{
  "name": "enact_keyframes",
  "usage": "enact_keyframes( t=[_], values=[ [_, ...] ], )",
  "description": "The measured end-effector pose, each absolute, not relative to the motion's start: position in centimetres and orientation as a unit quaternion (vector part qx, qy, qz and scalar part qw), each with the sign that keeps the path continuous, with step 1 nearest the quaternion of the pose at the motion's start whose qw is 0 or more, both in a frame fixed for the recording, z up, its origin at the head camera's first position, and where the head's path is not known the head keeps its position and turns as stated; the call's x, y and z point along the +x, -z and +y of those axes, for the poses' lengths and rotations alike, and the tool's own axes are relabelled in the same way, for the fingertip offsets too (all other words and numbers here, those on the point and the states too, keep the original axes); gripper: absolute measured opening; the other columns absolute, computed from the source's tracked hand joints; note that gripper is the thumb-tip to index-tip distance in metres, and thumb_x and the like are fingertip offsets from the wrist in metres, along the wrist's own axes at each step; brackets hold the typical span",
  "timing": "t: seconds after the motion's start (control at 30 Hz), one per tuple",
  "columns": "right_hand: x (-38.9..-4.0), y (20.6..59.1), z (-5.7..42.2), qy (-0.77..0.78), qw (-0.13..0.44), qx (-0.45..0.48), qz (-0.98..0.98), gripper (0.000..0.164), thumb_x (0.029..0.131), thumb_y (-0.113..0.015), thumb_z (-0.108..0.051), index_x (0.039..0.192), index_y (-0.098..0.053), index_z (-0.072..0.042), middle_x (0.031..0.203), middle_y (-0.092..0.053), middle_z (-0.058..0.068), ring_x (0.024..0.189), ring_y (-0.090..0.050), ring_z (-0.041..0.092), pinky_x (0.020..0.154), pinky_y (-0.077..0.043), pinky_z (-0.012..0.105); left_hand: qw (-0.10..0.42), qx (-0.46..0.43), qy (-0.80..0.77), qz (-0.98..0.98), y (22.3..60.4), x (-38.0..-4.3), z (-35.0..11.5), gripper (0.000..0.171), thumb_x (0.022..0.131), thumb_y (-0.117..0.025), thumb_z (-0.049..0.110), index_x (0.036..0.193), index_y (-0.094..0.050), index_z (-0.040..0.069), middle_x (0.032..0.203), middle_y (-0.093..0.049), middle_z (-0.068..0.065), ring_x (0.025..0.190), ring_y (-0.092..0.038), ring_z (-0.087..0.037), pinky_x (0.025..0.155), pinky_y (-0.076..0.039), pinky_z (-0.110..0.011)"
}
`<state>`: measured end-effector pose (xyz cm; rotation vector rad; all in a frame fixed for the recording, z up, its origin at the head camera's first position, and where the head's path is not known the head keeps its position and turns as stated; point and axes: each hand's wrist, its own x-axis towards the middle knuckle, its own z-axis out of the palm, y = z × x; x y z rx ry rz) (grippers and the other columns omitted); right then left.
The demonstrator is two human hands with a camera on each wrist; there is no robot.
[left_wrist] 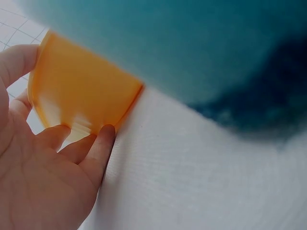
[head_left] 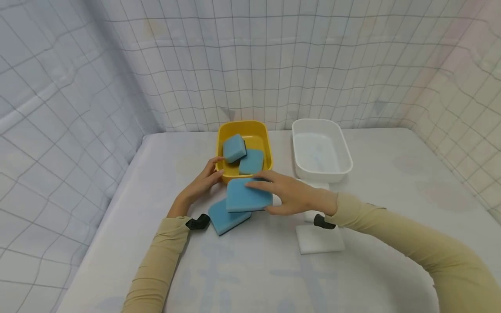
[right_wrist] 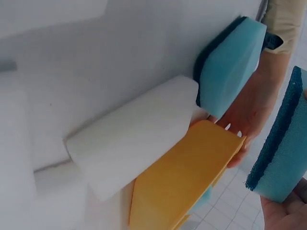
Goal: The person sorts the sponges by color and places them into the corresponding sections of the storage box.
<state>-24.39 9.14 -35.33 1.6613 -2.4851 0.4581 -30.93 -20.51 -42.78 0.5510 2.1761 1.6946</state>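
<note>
My right hand point(head_left: 291, 193) holds a blue sponge point(head_left: 248, 195) with a dark scouring face, thumb and fingers at its edges. In the head view it overlaps another blue sponge point(head_left: 225, 219) on the table; the right wrist view shows them apart. At the near left corner of the yellow container point(head_left: 246, 126), my left hand point(head_left: 201, 184) grips the wall, its fingers point(left_wrist: 103, 148) against the outside. Inside that container lie two blue sponges, one tilted point(head_left: 234, 148) against the other point(head_left: 252, 161). The left wrist view is largely covered by a blurred blue sponge point(left_wrist: 158, 43).
A white container point(head_left: 321, 152) stands at the back right. Before it lie white blocks, one point(head_left: 318, 240) nearest the front and others partly hidden by my right arm. In the right wrist view, a white block point(right_wrist: 134, 134) lies beside the yellow container. Gridded cloth point(head_left: 254, 56) surrounds the table.
</note>
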Motion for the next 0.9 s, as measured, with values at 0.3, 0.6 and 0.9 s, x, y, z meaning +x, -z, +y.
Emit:
enact_keyframes(
  t=[0.3,0.6,0.9],
  values=[
    [-27.8,34.5,8.6,-0.192,0.073,0.512,-0.834,0.058,0.081,-0.065,-0.018,0.135,-0.047,-0.008,0.133,-0.047,0.02,0.119,-0.049,0.03,0.101,-0.046,0.042,0.159,0.192,-0.593,0.766,43.1,-30.9,-20.8,0.048,0.101,-0.039,0.026,0.144,-0.017,0.018,0.157,0.001,-0.01,0.143,-0.016,-0.031,0.115,-0.022,-0.055],
    [-30.9,34.4,7.7,-0.203,0.052,0.465,-0.86,0.057,0.082,-0.06,-0.017,0.136,-0.046,-0.007,0.136,-0.043,0.02,0.121,-0.044,0.031,0.104,-0.043,0.043,0.16,0.199,-0.596,0.761,42.7,-30.8,-20.6,0.049,0.101,-0.04,0.025,0.143,-0.017,0.017,0.157,-0.001,-0.01,0.143,-0.018,-0.031,0.115,-0.023,-0.053],
    [-32.8,34.8,6.9,-0.198,0.033,0.445,-0.873,0.059,0.08,-0.058,-0.015,0.137,-0.046,-0.006,0.138,-0.041,0.021,0.122,-0.043,0.032,0.106,-0.041,0.045,0.156,0.198,-0.589,0.768,42.6,-30.9,-20.8,0.049,0.101,-0.04,0.027,0.144,-0.018,0.02,0.158,-0.002,-0.008,0.146,-0.013,-0.029,0.115,-0.024,-0.052]
  ],
)
